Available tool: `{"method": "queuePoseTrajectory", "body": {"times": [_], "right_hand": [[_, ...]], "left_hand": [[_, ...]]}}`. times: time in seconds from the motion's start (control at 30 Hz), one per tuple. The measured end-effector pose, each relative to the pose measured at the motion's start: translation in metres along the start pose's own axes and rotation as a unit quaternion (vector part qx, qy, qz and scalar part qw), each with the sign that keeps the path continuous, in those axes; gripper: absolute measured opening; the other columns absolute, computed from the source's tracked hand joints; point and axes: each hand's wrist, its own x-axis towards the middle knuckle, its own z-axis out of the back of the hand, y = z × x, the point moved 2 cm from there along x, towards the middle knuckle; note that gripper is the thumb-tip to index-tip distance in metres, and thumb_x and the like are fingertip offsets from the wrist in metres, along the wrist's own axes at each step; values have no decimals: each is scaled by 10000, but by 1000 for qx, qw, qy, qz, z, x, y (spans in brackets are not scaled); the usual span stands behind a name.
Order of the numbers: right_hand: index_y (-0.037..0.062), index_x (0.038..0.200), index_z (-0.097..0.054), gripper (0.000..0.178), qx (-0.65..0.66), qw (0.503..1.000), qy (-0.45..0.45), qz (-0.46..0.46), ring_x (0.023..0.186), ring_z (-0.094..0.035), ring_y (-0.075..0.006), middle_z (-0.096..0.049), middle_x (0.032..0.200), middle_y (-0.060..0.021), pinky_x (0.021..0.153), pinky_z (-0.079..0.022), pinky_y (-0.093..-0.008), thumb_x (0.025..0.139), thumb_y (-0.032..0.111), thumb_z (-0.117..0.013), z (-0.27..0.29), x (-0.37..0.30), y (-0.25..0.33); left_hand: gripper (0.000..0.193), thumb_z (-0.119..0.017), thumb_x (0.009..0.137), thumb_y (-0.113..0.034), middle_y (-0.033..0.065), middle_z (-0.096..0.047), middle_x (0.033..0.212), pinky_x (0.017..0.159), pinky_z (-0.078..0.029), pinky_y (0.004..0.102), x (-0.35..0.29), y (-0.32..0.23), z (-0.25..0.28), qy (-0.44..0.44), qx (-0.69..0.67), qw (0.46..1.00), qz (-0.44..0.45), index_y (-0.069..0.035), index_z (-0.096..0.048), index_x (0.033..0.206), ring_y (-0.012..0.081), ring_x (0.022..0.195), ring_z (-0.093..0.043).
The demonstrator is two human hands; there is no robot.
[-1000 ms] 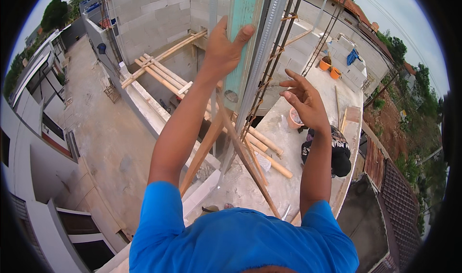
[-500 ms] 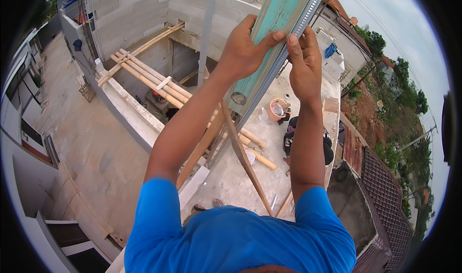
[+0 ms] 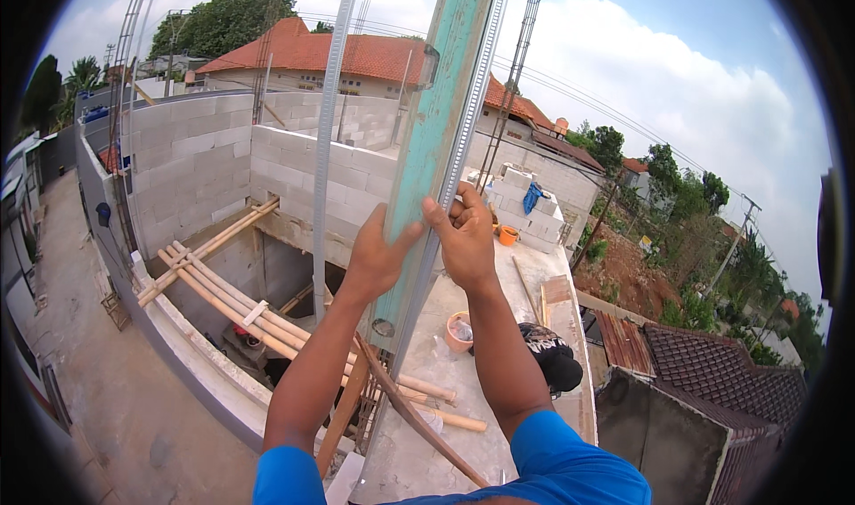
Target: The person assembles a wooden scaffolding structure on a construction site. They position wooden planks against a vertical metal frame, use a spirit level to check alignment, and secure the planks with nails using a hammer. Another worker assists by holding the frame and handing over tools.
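Observation:
A long, worn turquoise spirit level (image 3: 414,162) stands nearly upright in front of me, its vial windows near the top and the lower end. Against its right edge runs a ribbed grey metal strip (image 3: 473,82). My left hand (image 3: 374,254) is closed on the level's left edge, thumb lying across the front. On the right side, my right hand (image 3: 466,242) is closed round the metal strip, its thumb on the strip by the level and its fingers curled behind. Below the level's end, a wooden brace (image 3: 410,411) slants down to the right.
Bamboo poles (image 3: 236,313) span an opening on the left, edged by a block wall (image 3: 191,144). A second metal strip (image 3: 326,140) rises nearby. A person in a black cap (image 3: 559,369) crouches below right, beside a bucket (image 3: 459,331). Stacked blocks (image 3: 525,215) stand farther back.
My view has tilted up, bringing roofs and sky in. Both hands now appear lower in the picture, still on the level and the strip.

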Motion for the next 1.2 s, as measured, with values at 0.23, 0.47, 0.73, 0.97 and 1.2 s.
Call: {"method": "queuePoseTrajectory", "body": {"times": [0.23, 0.47, 0.73, 0.97, 1.2], "right_hand": [[-9, 1225, -551, 290, 26, 999, -16, -12, 878, -711, -114, -775, 991, -127, 784, -559, -265, 1027, 137, -704, 3, -4, 2], [-92, 1361, -528, 555, -132, 989, -41, 62, 897, -722, -166, -757, 981, -161, 796, -565, -296, 977, 233, -765, 9, 28, 41], [-158, 1307, -592, 702, -208, 969, -79, 104, 817, -711, -202, -712, 993, -206, 647, -586, -309, 996, 460, -710, 28, 175, 154], [-160, 1180, -638, 543, -119, 981, -78, 135, 803, -711, -226, -690, 968, -176, 675, -596, -347, 1011, 350, -715, 25, 272, 220], [-174, 1163, -625, 461, -92, 985, -101, 104, 830, -728, -276, -694, 1027, -218, 717, -635, -414, 974, 224, -762, 12, 279, 235]], "left_hand": [[598, -702, 1011, -485, 72, -678, 1193, 965, -505, 313, 0, -1, -5, 19, -9, 1000, -10, -7, -581, 1349, 135, 1115, -606], [637, -714, 992, -518, 72, -680, 1173, 962, -508, 314, -2, -2, -5, 19, -7, 1000, -7, 0, -581, 1338, 137, 1083, -615], [588, -733, 1002, -446, 116, -699, 1150, 924, -531, 336, 2, 0, -5, 6, -9, 1000, 3, 40, -585, 1297, 161, 1045, -636], [542, -725, 1018, -399, 98, -693, 1141, 916, -529, 327, 0, -5, -5, 22, -29, 999, 16, 42, -583, 1299, 157, 1028, -629], [503, -712, 1030, -382, 87, -690, 1123, 904, -522, 314, 0, 5, 0, 20, -42, 999, -4, 38, -600, 1283, 138, 1019, -619]]}}
